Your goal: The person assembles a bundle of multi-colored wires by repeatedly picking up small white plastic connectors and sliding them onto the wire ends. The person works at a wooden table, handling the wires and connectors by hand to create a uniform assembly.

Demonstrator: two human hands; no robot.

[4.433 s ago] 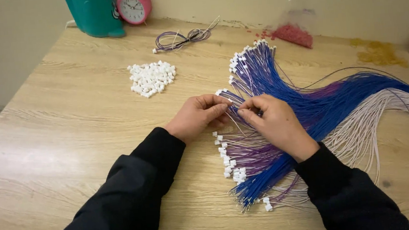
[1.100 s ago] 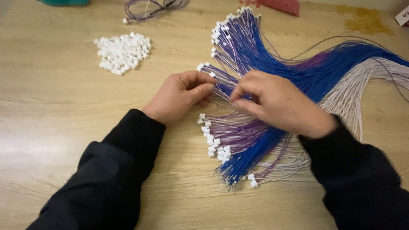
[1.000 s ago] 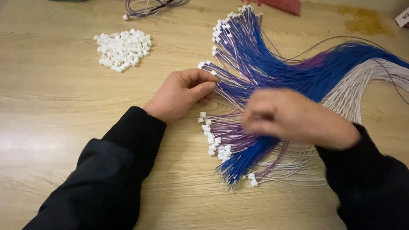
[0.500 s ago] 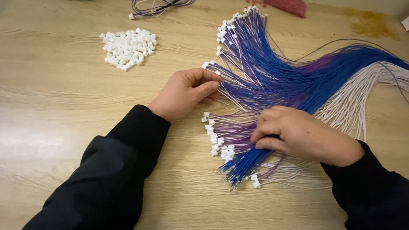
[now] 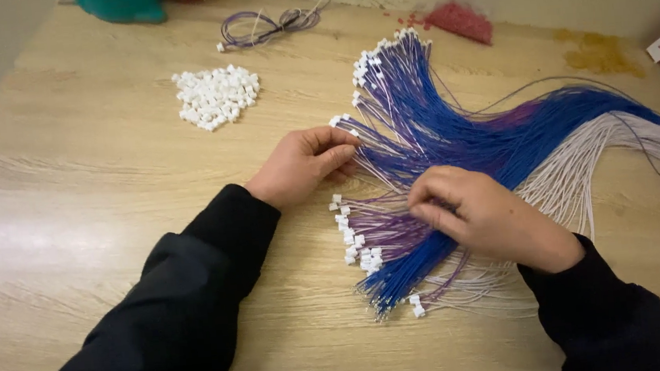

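left hand (image 5: 302, 164) pinches a white plug at wire end | right hand (image 5: 485, 216) closed on wires (image 5: 452, 131) fanned over tabletop (image 5: 68, 192) | thin, limp, light; best held near plug

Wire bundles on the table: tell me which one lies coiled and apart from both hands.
The small purple coil at the table's far edge, beyond the white connector pile. The other wires fan out long and loose under the hands.

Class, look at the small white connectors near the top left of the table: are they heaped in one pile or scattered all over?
Heaped in one pile. The white connectors sit packed together on the wooden table, apart from both hands.
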